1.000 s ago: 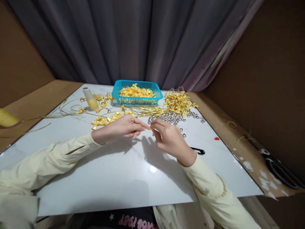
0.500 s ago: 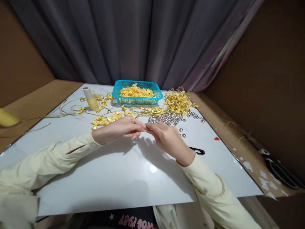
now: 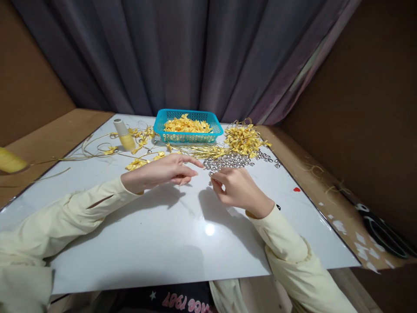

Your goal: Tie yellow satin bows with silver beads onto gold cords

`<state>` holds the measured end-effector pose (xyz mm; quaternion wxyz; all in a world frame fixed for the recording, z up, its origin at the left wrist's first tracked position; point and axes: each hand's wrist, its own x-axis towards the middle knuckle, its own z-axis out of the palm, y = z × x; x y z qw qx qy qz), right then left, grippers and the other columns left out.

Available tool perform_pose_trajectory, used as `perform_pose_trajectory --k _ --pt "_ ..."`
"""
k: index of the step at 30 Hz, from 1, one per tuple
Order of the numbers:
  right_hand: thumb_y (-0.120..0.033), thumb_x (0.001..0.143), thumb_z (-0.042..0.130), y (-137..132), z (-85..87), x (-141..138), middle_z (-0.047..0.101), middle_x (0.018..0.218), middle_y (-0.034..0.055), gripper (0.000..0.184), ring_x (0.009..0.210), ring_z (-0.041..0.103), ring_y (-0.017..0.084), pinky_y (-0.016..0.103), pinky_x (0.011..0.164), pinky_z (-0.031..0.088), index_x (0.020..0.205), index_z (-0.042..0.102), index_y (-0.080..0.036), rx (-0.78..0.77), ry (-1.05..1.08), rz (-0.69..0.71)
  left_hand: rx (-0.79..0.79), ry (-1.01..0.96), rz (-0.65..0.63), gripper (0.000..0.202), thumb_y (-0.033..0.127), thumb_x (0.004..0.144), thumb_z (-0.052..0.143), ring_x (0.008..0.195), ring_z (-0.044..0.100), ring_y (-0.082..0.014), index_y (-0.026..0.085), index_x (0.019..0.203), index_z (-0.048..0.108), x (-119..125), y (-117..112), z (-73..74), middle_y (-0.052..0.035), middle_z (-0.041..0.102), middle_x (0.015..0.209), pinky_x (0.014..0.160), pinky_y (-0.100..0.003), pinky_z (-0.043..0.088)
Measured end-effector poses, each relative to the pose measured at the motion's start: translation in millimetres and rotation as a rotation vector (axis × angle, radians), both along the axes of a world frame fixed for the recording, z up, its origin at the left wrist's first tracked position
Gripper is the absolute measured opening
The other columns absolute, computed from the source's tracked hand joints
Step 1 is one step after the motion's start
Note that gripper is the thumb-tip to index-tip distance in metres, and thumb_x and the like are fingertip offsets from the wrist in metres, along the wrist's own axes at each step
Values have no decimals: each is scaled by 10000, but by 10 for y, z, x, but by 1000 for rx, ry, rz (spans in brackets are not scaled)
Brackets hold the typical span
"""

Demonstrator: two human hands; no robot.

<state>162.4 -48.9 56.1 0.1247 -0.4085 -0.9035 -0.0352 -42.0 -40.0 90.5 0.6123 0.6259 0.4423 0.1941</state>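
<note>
My left hand [image 3: 163, 171] hovers just above the white board [image 3: 169, 243], its fingers stretched out toward the right and nothing visible in them. My right hand [image 3: 237, 187] is a little to its right, fingers curled and pinched together at the near edge of a heap of small silver bells [image 3: 228, 161]; whatever it pinches is too small to make out. Yellow ribbon bows [image 3: 143, 163] lie beside my left hand. A bundle of thin gold strings [image 3: 202, 151] lies just behind both hands.
A teal basket [image 3: 215, 130] full of yellow bows stands at the back. A pile of bows on gold loops [image 3: 243, 139] lies right of it. A yellow thread spool [image 3: 123, 134] stands back left. Black scissors [image 3: 381, 228] rest off the board at right, a red spot [image 3: 296, 189] nearer.
My hands, joined fingertip to fingertip on a small yellow piece before, have parted. The left hand's fingers have spread; the right hand has drawn back toward the bells and stays pinched.
</note>
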Motion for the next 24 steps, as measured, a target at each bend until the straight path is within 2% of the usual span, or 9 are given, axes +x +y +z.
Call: perform_pose_trajectory --k 6,12,18,24 --pt "-157 697 420 -5 20 4 458 509 8 191 469 307 101 281 490 181 533 519 -158 -49 -4 34 28 23 -16 417 174 796 531 417 336 -82 159 1211 495 -4 5 -5 75 463 477 449 -210 243" --pt "-176 699 430 -4 57 32 517 547 21 176 489 368 107 279 504 210 567 546 -159 -84 -13 64 40 17 -41 412 173 814 523 418 333 -78 171 1222 469 -36 35 -44 82 451 463 440 -197 246" --pt "-186 657 451 54 101 137 521 518 13 139 480 383 108 269 509 216 561 550 -166 -90 -34 -30 -12 -57 -7 410 180 826 542 414 321 -74 176 1229 466 -92 93 -43 81 423 483 442 -204 256" --pt "-161 604 423 72 94 149 507 482 1 165 464 355 103 263 513 240 544 576 -171 -152 44 -18 -110 -120 34 409 137 820 532 391 287 -66 149 1226 485 -118 143 -26 96 355 434 461 -203 293"
